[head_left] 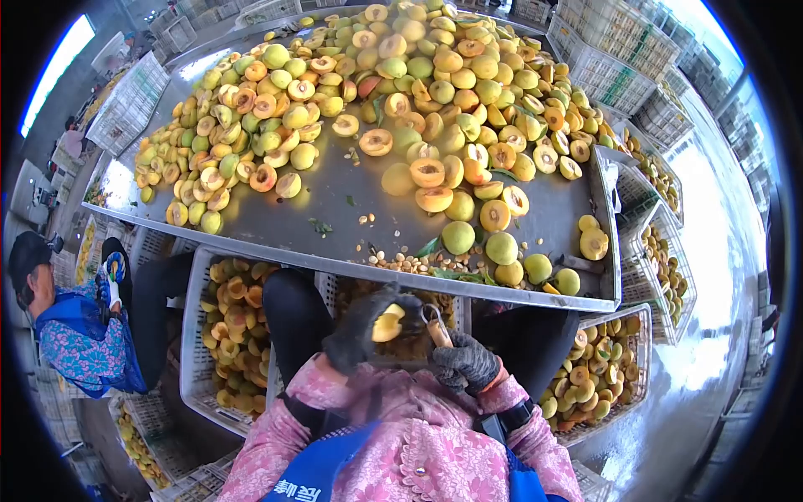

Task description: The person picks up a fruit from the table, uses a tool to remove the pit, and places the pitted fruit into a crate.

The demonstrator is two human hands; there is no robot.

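Note:
My left hand (355, 330), in a dark glove, is closed around a peach half (388, 323) whose yellow cut face shows; motion blurs the fingers. Close beside it, my right hand (468, 364) in a grey knit glove is wrapped round the wooden handle of a pitting tool (438, 331). The tool's metal loop points up, near the fruit; whether they touch I cannot tell. Just below both hands' far side is a crate of fruit pieces (351, 289), partly hidden by them. Loose pits (401, 263) lie along the near edge of the metal table (335, 226).
Halved and whole peaches (468, 75) are heaped on the table, behind its raised metal rim. Crates of fruit stand by my left leg (230, 335) and right leg (598, 368). A co-worker (75, 318) sits at the left. Stacked crates (619, 50) rise at the back right.

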